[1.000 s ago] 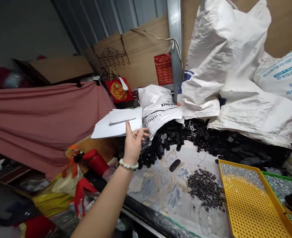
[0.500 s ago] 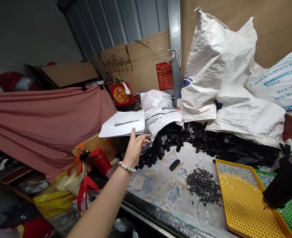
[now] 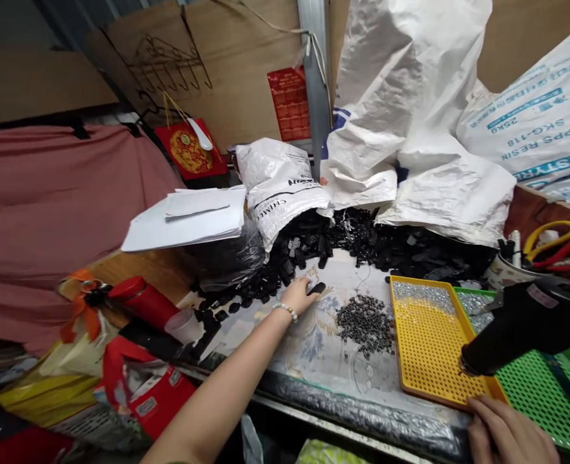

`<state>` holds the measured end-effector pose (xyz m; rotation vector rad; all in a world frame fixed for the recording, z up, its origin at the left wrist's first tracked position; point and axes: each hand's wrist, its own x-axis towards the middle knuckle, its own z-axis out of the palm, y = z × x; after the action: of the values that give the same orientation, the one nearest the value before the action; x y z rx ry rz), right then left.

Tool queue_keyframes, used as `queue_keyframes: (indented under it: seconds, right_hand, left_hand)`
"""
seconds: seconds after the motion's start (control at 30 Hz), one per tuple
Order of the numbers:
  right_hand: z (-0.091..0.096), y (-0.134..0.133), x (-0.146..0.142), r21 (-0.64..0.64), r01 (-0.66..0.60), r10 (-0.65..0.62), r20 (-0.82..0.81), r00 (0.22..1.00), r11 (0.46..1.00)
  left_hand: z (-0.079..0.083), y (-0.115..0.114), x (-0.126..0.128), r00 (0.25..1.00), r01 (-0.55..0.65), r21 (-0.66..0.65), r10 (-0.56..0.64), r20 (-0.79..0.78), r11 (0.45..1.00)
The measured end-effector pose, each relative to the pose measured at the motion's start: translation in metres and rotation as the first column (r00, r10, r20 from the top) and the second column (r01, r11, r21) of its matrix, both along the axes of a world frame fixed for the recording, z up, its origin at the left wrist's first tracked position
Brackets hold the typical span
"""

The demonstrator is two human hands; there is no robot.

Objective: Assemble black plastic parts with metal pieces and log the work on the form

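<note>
My left hand (image 3: 300, 296), with a beaded bracelet at the wrist, reaches over the patterned tabletop (image 3: 309, 361). Its thumb and fingers close around the near end of a black oblong plastic piece (image 3: 318, 288). To the right of that piece lies a heap of small black parts (image 3: 366, 323). At the lower right, my right hand (image 3: 507, 430) rests with loose fingers by the table edge, against the near corner of a yellow perforated tray (image 3: 430, 351). Nothing shows in it. Small shiny metal bits (image 3: 425, 293) cover the tray's far end.
A black power tool (image 3: 521, 328) hangs over the yellow tray and a green tray (image 3: 531, 386). Black plastic parts (image 3: 434, 258) are piled along the back under white sacks (image 3: 420, 116). A paper stack (image 3: 188, 219) and a red cylinder (image 3: 144, 301) are on the left.
My left hand has moved from beside the paper stack down to the black piece on the table and closed on it. My right hand has come into view. The view has tilted downward and right.
</note>
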<state>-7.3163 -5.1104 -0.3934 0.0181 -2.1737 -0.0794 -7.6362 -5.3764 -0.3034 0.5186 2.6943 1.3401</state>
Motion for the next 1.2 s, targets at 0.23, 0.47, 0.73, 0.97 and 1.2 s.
queue_keyframes:
  seconds: [0.23,0.47,0.73,0.97,1.2]
  right_hand:
    - [0.016,-0.025,0.000,-0.181,0.090,-0.073,0.094,0.993,0.979]
    - [0.031,-0.027,0.006,-0.279,0.089,-0.046,0.159,0.986,0.956]
    - [0.070,-0.102,-0.053,-0.304,-0.131,0.236,0.341,0.910,0.944]
    - [0.050,-0.161,-0.131,-0.079,0.180,-0.087,0.645,0.759,0.981]
    - [0.050,-0.151,-0.120,-0.441,0.075,0.215,0.570,0.793,0.894]
  left_hand:
    - [-0.016,0.014,-0.007,0.983,0.044,0.078,-0.057,0.174,0.996]
    - [-0.026,-0.025,0.101,0.827,-0.153,0.658,-0.270,0.494,0.737]
    - [-0.046,-0.030,0.144,0.661,-0.459,0.770,-0.408,0.630,0.443]
    - [-0.046,-0.032,0.149,0.690,-0.386,0.814,-0.451,0.567,0.433]
    - [-0.042,-0.028,0.152,0.706,-0.348,0.794,-0.418,0.572,0.499]
